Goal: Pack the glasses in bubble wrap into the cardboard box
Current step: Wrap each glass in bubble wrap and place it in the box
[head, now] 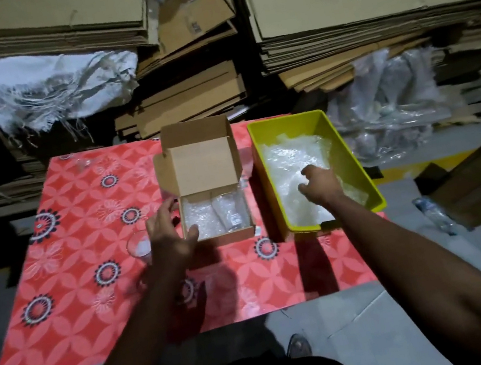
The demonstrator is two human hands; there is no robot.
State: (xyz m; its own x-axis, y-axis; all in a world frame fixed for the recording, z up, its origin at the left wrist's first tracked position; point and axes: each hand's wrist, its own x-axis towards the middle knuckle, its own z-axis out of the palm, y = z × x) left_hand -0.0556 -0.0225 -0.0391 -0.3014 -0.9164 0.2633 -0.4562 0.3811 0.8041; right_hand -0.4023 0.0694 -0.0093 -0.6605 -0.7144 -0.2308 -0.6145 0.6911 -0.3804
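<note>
right grip (318, 183) curled on bubble wrap (291, 170) in yellow bin (354, 162) | left grip (170, 230) spread | cardboard box (219, 234): wrapped glasses (231, 212)

Dim room — flattened cardboard stacks (361, 0) behind, grey floor (388, 333).

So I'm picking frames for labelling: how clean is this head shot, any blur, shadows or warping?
Head view: dim overall, light falling mainly on the table; the left hand is motion-blurred and the glass beside it is soft; hard arm shadows cross the cloth; bubble wrap in the yellow bin is washed out to white; wide-angle bending curves the cardboard stacks.
</note>
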